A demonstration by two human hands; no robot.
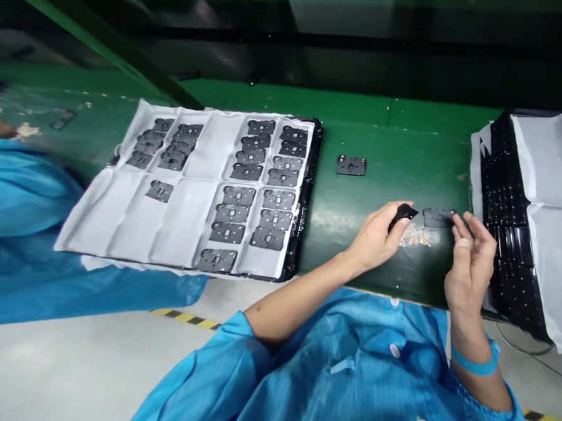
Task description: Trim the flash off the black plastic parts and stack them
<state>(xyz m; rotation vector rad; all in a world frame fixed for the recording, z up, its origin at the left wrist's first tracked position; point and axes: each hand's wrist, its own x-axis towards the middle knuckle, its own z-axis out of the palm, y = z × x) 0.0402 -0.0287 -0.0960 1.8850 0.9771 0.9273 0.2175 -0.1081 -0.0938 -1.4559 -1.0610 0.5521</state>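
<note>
My left hand (377, 235) is closed on a small black plastic plate (402, 213), held tilted above the green worktop. Below and beside it lies a small heap of tiny brass-coloured parts (415, 236). My right hand (472, 260) is palm up at the worktop's right side, its fingers apart and curved. Its fingertips are close to another flat black plate (438, 217); whether they touch it I cannot tell. One more black plate (351, 165), with small brass spots at its top corners, lies farther back on the worktop.
To the left, a lined tray (190, 195) carries several black plates in its compartments. Stacked black trays with white liners (549, 159) stand at the right. A co-worker's blue sleeve (16, 186) is at the far left. A green post (112, 53) rises behind the tray.
</note>
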